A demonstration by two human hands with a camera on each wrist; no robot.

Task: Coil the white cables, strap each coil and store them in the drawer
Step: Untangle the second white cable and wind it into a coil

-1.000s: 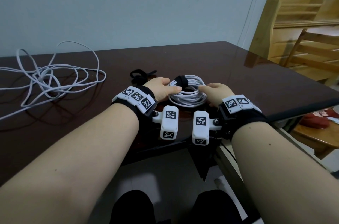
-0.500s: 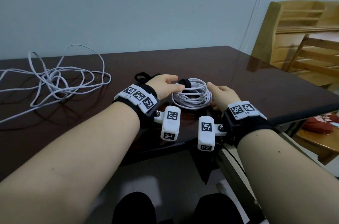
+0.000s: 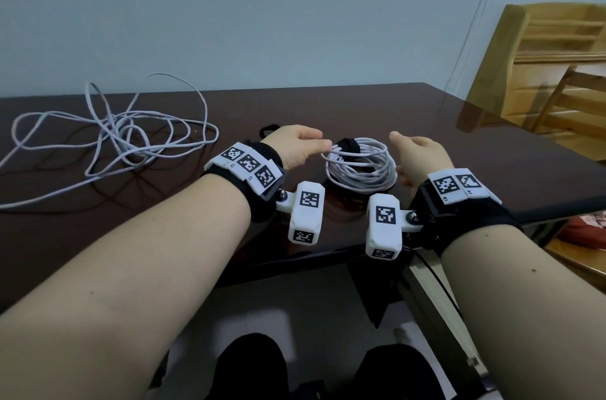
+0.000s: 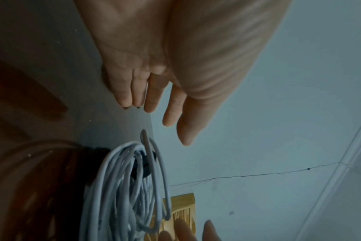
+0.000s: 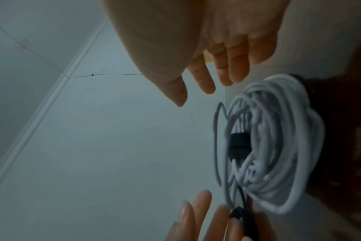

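Observation:
A coil of white cable [image 3: 359, 170] lies on the dark table [image 3: 377, 111], bound by a black strap [image 3: 348, 145] at its far side. My left hand [image 3: 314, 142] hovers just left of the coil with straight fingers and holds nothing. My right hand [image 3: 410, 153] hangs open just right of it. The left wrist view shows the left hand [image 4: 175, 124] clear of the coil [image 4: 124, 187] and strap [image 4: 142, 166]. In the right wrist view the right hand [image 5: 196, 91] is spread beside the coil [image 5: 278, 146]. A loose white cable [image 3: 114, 137] sprawls at the far left.
A second black strap [image 3: 269, 130] lies on the table behind my left hand. Wooden chairs [image 3: 541, 71] stand past the table's right side. The table's front edge [image 3: 295, 258] runs just under my wrists.
Both hands have let go of the strapped coil and drawn slightly away from it. The coil stays in place on the table.

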